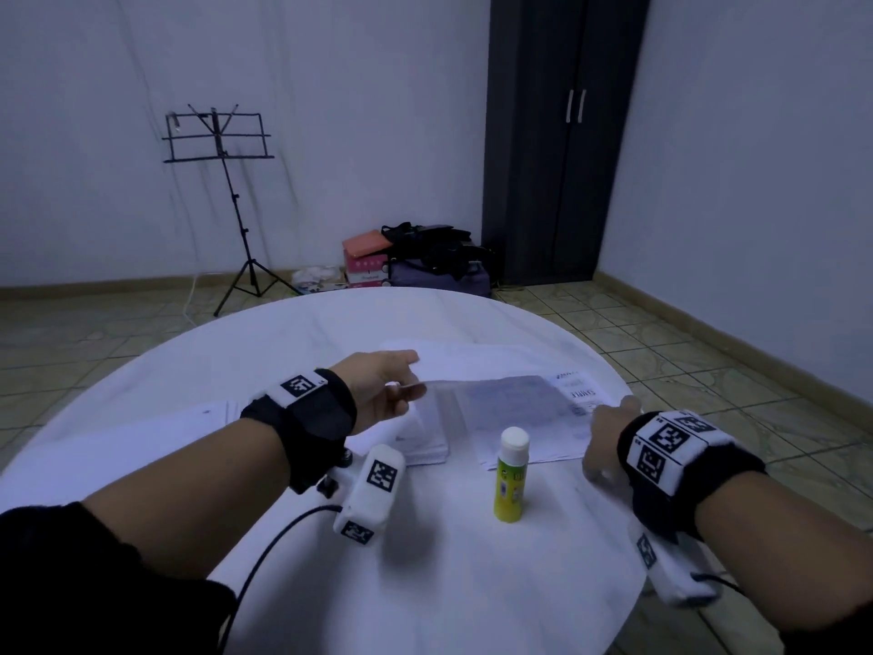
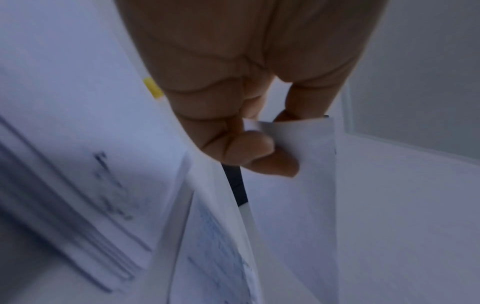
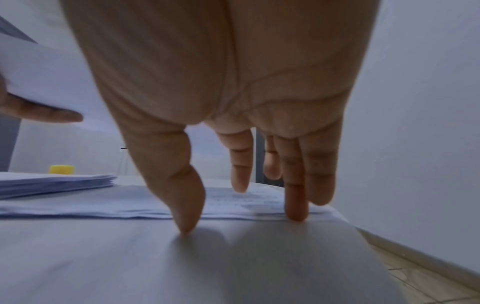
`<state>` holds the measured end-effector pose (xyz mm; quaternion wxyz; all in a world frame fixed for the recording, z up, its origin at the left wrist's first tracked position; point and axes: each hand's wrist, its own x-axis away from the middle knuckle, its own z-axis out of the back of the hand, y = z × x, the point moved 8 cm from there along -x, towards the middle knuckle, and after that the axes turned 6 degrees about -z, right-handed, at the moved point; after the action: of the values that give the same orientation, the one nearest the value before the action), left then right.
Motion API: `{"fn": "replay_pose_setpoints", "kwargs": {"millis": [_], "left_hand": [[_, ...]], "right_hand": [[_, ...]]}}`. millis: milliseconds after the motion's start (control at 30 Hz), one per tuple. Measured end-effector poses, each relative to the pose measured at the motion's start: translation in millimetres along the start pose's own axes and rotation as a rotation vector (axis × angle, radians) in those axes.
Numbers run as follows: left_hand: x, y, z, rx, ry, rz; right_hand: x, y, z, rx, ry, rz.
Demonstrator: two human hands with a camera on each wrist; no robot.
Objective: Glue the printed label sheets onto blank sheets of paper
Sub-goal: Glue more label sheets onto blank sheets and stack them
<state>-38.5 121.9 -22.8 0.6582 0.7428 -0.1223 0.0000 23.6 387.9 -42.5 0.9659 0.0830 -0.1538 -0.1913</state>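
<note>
Paper sheet [image 1: 477, 371] pinched in L hand [image 1: 378, 390] — R hand [image 1: 609, 442] beside pile.

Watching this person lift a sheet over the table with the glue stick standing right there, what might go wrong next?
The left hand pinches the lifted sheet only at one edge, so it may sag or crease as it moves. The glue stick stands upright just in front of the papers; a sweeping sheet or wrist might tip it. The right hand holds the printed sheet with fingertips at its edge, so it may slide out of line.
</note>
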Motion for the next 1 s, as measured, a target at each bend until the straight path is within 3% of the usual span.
{"fn": "replay_pose_setpoints", "kwargs": {"millis": [100,300,400,567,667,767,867,1000], "left_hand": [[29.3,4.3,38.0,-0.037,0.057,-0.026],[97.2,-11.1,106.5,-0.188,0.089,0.031],[127.3,-30.9,127.0,-0.386,0.03,0.101],[155.8,-55.3,139.2,-0.922,-0.108,0.199],[169.3,-49.7,138.0,-1.229,-0.123,0.191],[178.0,-50.2,137.3,-1.613,-0.182,0.147],[183.2,-57.4,124.6,-1.765,-0.339,0.071],[181.9,-64.3,119.4,-1.788,-0.344,0.061]], "right_hand": [[17.5,-9.3,-4.9,-0.164,-0.048,0.041],[48.1,-53.1,-23.1,-0.665,-0.295,0.348],[55.1,-60.4,-22.9,-0.7,-0.261,0.346],[70.9,-73.4,-3.9,-0.626,-0.077,0.372],[94.4,-93.7,17.1,-0.594,0.064,0.383],[110.8,-124.9,23.7,-0.754,0.03,0.404],[127.1,-159.5,28.9,-0.802,0.042,0.439],[154.7,-208.7,47.2,-0.839,0.063,0.572]]}}
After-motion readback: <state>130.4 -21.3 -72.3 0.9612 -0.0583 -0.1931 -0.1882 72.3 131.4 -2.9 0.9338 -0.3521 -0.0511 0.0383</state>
